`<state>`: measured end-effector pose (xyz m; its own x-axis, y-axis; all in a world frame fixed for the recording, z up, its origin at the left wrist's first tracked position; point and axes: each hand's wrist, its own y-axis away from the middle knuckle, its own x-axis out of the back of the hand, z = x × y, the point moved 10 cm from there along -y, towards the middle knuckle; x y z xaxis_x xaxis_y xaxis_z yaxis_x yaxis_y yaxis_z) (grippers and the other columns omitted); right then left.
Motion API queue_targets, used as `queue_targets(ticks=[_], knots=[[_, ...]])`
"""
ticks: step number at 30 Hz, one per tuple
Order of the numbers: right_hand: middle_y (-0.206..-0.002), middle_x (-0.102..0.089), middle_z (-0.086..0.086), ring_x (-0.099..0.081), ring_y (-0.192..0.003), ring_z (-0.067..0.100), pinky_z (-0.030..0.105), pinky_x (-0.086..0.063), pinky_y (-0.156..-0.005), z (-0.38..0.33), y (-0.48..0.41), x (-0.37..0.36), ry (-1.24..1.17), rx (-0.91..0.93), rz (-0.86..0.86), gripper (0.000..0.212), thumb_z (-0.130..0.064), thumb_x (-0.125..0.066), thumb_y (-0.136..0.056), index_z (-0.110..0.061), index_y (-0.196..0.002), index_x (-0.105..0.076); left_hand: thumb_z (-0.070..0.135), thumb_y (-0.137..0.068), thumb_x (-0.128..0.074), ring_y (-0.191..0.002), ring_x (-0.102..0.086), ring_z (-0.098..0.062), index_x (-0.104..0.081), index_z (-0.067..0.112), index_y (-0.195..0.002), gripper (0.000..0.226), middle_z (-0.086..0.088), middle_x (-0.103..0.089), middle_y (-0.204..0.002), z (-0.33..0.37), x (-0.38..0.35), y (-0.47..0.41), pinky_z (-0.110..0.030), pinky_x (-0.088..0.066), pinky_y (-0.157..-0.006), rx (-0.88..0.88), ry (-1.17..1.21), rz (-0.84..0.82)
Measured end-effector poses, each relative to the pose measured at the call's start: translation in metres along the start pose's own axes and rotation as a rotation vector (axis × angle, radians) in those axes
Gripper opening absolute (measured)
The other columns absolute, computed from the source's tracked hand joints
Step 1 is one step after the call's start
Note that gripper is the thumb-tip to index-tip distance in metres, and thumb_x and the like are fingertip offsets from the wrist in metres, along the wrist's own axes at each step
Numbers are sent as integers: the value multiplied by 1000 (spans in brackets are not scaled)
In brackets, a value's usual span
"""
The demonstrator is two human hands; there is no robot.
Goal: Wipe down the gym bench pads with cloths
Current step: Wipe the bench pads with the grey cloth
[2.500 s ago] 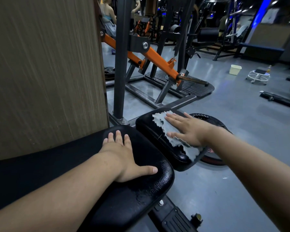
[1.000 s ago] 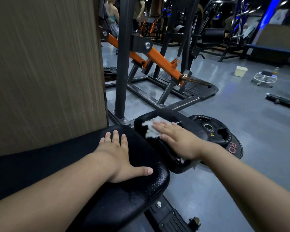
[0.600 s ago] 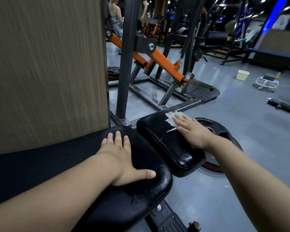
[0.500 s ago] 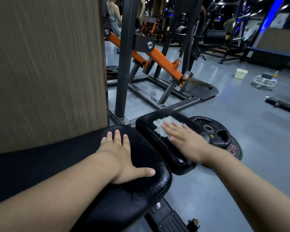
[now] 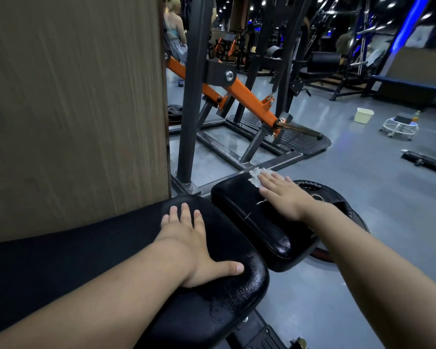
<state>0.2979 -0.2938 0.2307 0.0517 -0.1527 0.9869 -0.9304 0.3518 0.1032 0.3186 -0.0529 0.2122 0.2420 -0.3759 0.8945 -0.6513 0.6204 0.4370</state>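
Right hand (image 5: pixel 285 195) had its fingers (image 5: pixel 268 178) flat on the cloth (image 5: pixel 255 177), pinning it, not gripping; probably thin and floppy, slides easily on the pad (image 5: pixel 257 220).

Passage to the left is blocked by the wooden panel (image 5: pixel 73 109) standing just beside the long pad (image 5: pixel 224 298). Beyond the small pad (image 5: pixel 262 222), the dark upright post (image 5: pixel 191 96) and orange arm (image 5: pixel 249 96) are met. Open grey floor (image 5: pixel 363 248) is left on the right, apart from a weight plate (image 5: pixel 337 200).
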Motion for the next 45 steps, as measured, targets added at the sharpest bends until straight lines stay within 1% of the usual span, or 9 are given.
queue_targets(ticks=[5,9,12,16,21,26,34,40,45], knots=[[-162,-2,-17,5,-148,-1,27,8,-121,-81,47,-18,-99,321,-48,64,-47,-10,-96,-30,-157,-15,102,-63,-26,-150,18,-43,19,4,-154,141,-24,23,-160,1,0,-3,-50,0,-124,3,-5,17],[-149,-41,-19,-38,-124,-22,15,-21,-116,-66,52,5,-570,212,-127,56,-1,-38,-98,-25,-148,-44,102,-63,-26,-150,18,-43,20,4,-153,141,-25,23,-160,1,-1,-2,-50,0,-124,1,-5,12],[-161,-20,-17,-11,-146,-7,25,-6,-123,-56,49,2,-288,284,-134,57,-15,-52,-101,-32,-152,-35,102,-63,-26,-150,18,-43,19,3,-154,142,-25,23,-160,0,0,-2,-50,0,-124,2,0,24],[-163,-9,-12,3,-149,3,25,5,-121,-81,50,-11,-93,408,-31,54,-23,-39,-106,-26,-157,-21,102,-62,-27,-149,18,-44,19,3,-154,142,-26,23,-160,0,-1,-5,-51,1,-124,-1,4,28],[-165,-14,-3,-3,-152,16,35,0,-123,-120,12,-18,89,468,7,58,-14,-38,-102,-19,-157,-21,103,-62,-26,-149,18,-45,18,3,-154,143,-26,22,-160,0,-2,-7,-52,0,-124,-4,-3,48],[-158,-31,6,-21,-147,19,31,-6,-120,-122,-24,-5,116,402,16,56,-28,-45,-99,-13,-152,-32,102,-62,-26,-149,20,-44,21,4,-153,142,-26,25,-159,-1,-2,-6,-51,1,-124,-7,2,37],[-126,-56,3,-47,-128,22,53,-5,-120,-89,-64,-1,147,231,-34,63,-56,-21,-83,-19,-124,-52,103,-61,-22,-148,21,-44,21,4,-153,141,-26,26,-159,-1,-3,-7,-51,1,-124,-6,-10,42],[-114,-57,1,-50,-117,23,48,-13,-118,-64,-73,3,100,227,-4,55,-55,-22,-88,-19,-114,-55,102,-62,-21,-148,24,-43,24,5,-151,140,-26,29,-157,-2,-5,-6,-51,3,-124,-14,-10,43],[-114,-57,3,-49,-111,22,31,-30,-94,-43,-72,11,38,188,45,50,-49,-25,-86,-17,-109,-55,102,-63,-21,-148,23,-42,24,5,-152,139,-26,29,-157,-2,-4,-5,-50,2,-124,-18,-10,50]])
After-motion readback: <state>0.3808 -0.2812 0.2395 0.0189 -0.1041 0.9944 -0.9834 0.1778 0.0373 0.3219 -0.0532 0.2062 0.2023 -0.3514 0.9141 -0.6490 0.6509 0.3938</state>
